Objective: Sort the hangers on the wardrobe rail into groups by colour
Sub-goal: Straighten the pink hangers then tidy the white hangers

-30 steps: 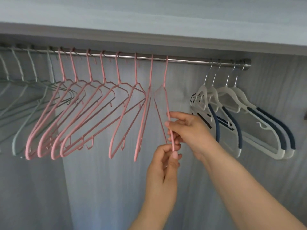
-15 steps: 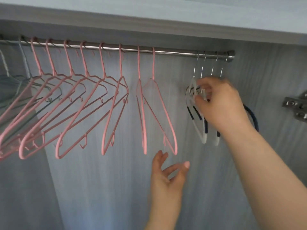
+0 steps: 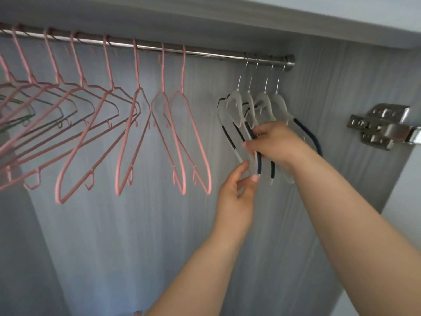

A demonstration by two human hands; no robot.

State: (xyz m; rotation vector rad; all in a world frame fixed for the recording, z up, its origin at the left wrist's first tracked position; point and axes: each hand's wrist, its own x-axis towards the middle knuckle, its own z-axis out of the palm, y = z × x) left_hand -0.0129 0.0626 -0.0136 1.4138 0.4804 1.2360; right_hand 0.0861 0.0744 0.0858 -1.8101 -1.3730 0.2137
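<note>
At the far left edge of the frame a few grey-green hangers (image 3: pixel 20 115) are half hidden behind the pink hangers (image 3: pixel 127 124), which are spread along the rail (image 3: pixel 205 53) from the upper left to the upper middle, loosely spaced and tilted at differing angles. A gap of bare rail is left before the white hangers (image 3: pixel 248 106), four of them with dark blue grips, bunched close at the rail's right end. Just below them, right of centre, the left hand (image 3: pixel 237 192) is raised half open, its fingertips at the lower tip of one white hanger but closed on nothing that can be made out. The right hand (image 3: pixel 275 142) is curled around the lower arms of the white hangers and holds them together. The groups appear already separated by colour, so the step in hand is judged to be tidying the white set; next, these would need to be squared and released without being unhooked. The wardrobe's back panel (image 3: pixel 136 236) is pale grey woodgrain, and a metal hinge (image 3: pixel 382 126) is fixed at the right side.
</note>
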